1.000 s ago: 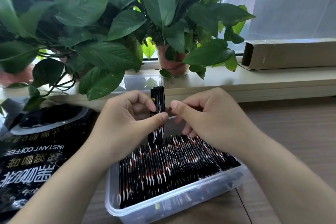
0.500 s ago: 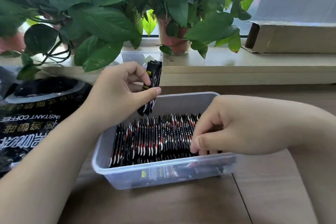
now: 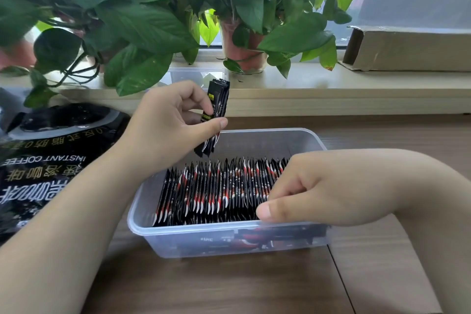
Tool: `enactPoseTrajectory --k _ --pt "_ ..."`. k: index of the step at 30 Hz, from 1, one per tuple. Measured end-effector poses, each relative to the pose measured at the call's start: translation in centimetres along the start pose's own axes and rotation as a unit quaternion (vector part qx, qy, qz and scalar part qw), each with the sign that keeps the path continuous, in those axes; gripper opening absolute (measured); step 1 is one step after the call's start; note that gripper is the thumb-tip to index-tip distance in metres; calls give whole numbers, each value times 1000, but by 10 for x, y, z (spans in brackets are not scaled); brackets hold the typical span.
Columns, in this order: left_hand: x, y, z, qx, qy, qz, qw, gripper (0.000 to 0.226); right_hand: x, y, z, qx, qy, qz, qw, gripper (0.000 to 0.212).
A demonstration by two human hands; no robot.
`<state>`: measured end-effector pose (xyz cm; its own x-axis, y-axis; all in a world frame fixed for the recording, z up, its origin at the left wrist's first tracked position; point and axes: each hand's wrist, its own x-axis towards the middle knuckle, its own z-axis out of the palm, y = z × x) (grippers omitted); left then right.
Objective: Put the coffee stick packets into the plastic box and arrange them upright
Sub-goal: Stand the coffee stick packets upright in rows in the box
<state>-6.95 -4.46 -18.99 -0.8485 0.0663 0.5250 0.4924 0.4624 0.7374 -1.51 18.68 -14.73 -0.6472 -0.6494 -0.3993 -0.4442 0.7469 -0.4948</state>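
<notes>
Few coffee sticks (image 3: 218,99) pinched in left hand (image 3: 168,125) above box (image 3: 254,143); right hand (image 3: 318,194) grips boxed row (image 3: 211,191).

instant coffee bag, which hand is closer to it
Left. The left hand grips a few packets just right of the instant coffee bag; the right hand is farther right, in the plastic box, fingers curled on the packet row.

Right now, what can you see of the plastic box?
The plastic box is clear, rectangular, without a lid. It stands flat on the wooden table, holding a long row of black coffee packets set on edge. The right hand reaches in, thumb at the near rim; the left hand holds a small bundle near its far left corner.
</notes>
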Motion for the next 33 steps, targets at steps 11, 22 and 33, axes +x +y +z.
enactPoseTrajectory --k 11,22,33 --pt "-1 5 -4 -48 -4 -8 999 32 -8 19 -18 165 146 -67 973 7" --pt "-8 29 4 -203 -67 -48 976 23 42 -7 2 201 519 -114 823 10" --pt "-9 34 4 -231 -71 -100 965 19 52 -17 11 3 532 -92 842 25"
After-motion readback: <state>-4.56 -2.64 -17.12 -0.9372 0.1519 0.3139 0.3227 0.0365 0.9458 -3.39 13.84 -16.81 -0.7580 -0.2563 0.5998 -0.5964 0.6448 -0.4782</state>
